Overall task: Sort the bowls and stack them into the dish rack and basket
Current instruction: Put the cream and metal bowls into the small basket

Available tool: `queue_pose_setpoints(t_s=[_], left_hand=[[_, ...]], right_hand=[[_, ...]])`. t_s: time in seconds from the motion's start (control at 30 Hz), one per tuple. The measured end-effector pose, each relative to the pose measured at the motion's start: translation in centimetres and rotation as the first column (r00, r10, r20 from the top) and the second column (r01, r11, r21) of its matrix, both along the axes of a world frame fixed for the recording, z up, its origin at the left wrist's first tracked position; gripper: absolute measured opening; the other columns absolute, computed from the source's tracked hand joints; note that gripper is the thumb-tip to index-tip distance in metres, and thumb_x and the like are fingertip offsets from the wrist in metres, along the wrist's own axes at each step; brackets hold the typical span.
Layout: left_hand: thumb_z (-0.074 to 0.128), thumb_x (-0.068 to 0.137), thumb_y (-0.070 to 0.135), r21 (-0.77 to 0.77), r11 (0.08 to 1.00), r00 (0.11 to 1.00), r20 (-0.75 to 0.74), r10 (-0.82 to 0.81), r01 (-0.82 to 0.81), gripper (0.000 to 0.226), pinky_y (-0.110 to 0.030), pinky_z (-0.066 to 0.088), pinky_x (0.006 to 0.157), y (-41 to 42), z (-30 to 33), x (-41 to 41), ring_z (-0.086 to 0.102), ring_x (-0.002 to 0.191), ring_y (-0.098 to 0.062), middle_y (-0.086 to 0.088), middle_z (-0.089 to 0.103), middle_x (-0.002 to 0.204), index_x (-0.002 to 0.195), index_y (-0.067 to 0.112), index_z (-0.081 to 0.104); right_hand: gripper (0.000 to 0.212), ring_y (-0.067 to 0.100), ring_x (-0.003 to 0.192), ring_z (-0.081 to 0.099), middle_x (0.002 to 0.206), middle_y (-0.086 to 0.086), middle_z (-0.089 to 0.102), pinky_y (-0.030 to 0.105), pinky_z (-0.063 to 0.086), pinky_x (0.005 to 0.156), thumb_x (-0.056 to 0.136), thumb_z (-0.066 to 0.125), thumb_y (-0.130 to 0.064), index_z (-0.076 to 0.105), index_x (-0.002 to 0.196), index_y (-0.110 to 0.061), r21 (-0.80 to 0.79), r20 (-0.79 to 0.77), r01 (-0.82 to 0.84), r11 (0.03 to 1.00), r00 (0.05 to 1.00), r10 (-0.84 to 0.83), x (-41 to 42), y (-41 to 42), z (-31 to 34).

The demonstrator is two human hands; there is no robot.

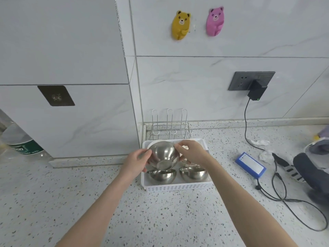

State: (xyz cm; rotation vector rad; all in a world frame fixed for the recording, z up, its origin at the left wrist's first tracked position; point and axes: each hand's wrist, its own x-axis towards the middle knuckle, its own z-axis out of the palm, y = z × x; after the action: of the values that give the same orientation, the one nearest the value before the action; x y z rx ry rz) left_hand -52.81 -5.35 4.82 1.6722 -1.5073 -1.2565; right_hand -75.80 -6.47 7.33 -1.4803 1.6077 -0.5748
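Both hands hold one steel bowl (163, 155) tilted on its side above the white perforated basket (178, 187), its base facing me. My left hand (136, 163) grips its left rim and my right hand (191, 152) pinches its right rim. A white rim shows just behind the held bowl. In the basket's front row two steel bowls lie tilted, one at the left (161, 176) and one at the right (193, 174). Another bowl (188, 164) is partly hidden under my right hand. The wire dish rack (170, 128) stands empty behind the basket against the wall.
A blue box (250, 165) lies right of the basket, with black cables (284, 198), crumpled tissue (260, 142) and a dark bag (313, 168) further right. A plastic bottle (21, 145) stands at the far left. The wall corner juts out left of the basket.
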Motion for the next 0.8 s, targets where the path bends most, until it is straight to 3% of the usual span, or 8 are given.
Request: queue_pose_setpoints(t_s=[0.13,0.2,0.3,0.37,0.47,0.57,0.7,0.8], left_hand=[[0.053,0.098,0.043,0.047,0.999,0.998,0.052,-0.018,0.016,0.034,-0.046,0.061,0.081,-0.4,-1.0,0.1,0.073,0.085,-0.024,0.002,0.073,0.098,0.122,0.021,0.063],[0.052,0.098,0.045,0.065,0.998,0.996,0.087,-0.028,0.022,0.036,-0.044,0.061,0.08,-0.6,-1.2,0.1,0.073,0.083,-0.023,0.003,0.073,0.096,0.122,0.021,0.063],[0.051,0.099,0.048,0.089,0.996,0.993,0.115,-0.041,0.03,0.038,-0.045,0.061,0.08,-0.7,-1.5,0.1,0.073,0.084,-0.023,0.005,0.072,0.096,0.124,0.021,0.062],[0.048,0.099,0.05,0.101,0.994,0.989,0.138,-0.048,0.034,0.039,-0.043,0.061,0.079,-0.8,-1.6,0.1,0.072,0.075,-0.021,0.005,0.072,0.094,0.122,0.022,0.061],[0.043,0.1,0.053,0.107,0.993,0.975,0.21,-0.066,0.044,0.04,-0.036,0.058,0.072,-0.9,-1.8,0.0,0.06,0.052,-0.012,0.002,0.071,0.09,0.12,0.023,0.061],[0.043,0.1,0.052,0.121,0.992,0.975,0.212,-0.066,0.041,0.043,-0.034,0.058,0.071,-1.1,-2.0,-0.2,0.058,0.05,-0.011,0.001,0.071,0.092,0.121,0.019,0.062],[0.048,0.094,0.061,0.101,0.992,0.964,0.244,-0.103,0.08,0.049,-0.027,0.054,0.06,-1.0,-2.4,-0.1,0.06,0.047,-0.007,0.009,0.067,0.096,0.126,0.024,0.059],[0.054,0.09,0.062,0.075,0.992,0.962,0.246,-0.115,0.099,0.053,-0.029,0.056,0.061,-1.0,-2.8,0.0,0.061,0.047,-0.006,0.015,0.064,0.092,0.128,0.025,0.056]], right_hand=[[0.026,0.006,0.048,0.065,0.058,-0.012,0.07,0.016,0.046,0.044,0.098,0.052,-0.041,0.067,0.097,-0.019,0.001,-0.047,0.004,1.0,0.999,-0.003,0.1,-0.6,-1.3],[0.024,0.001,0.046,0.064,0.056,-0.014,0.069,0.014,0.044,0.041,0.098,0.052,-0.041,0.065,0.094,-0.022,0.041,-0.027,0.0,0.999,1.0,0.001,0.2,-0.8,-2.0],[0.023,0.024,0.073,0.074,0.08,0.006,0.075,0.034,0.061,0.061,0.097,0.054,-0.041,0.065,0.095,-0.02,0.119,0.048,-0.013,0.993,0.999,0.007,0.2,-1.0,-2.9],[0.024,0.034,0.08,0.073,0.085,0.013,0.075,0.042,0.06,0.069,0.097,0.054,-0.04,0.065,0.092,-0.019,0.131,0.046,-0.01,0.991,0.999,0.004,0.1,-1.2,-3.4],[0.028,0.037,0.082,0.072,0.086,0.016,0.075,0.036,0.057,0.064,0.099,0.051,-0.039,0.066,0.093,-0.016,0.152,0.017,-0.003,0.988,1.0,0.0,0.1,-1.4,-3.9],[0.033,0.036,0.082,0.072,0.086,0.017,0.075,0.027,0.054,0.055,0.099,0.05,-0.039,0.067,0.099,-0.01,0.177,0.012,-0.01,0.984,1.0,0.008,0.1,-1.5,-4.4],[0.038,0.04,0.084,0.07,0.088,0.019,0.074,0.035,0.056,0.063,0.099,0.05,-0.039,0.066,0.101,-0.005,0.182,0.015,-0.002,0.983,1.0,-0.001,0.2,-1.5,-5.3],[0.039,0.037,0.075,0.07,0.088,0.017,0.074,0.028,0.051,0.054,0.097,0.052,-0.044,0.065,0.1,-0.007,0.189,0.013,-0.008,0.982,1.0,0.005,0.1,-1.4,-5.8]])
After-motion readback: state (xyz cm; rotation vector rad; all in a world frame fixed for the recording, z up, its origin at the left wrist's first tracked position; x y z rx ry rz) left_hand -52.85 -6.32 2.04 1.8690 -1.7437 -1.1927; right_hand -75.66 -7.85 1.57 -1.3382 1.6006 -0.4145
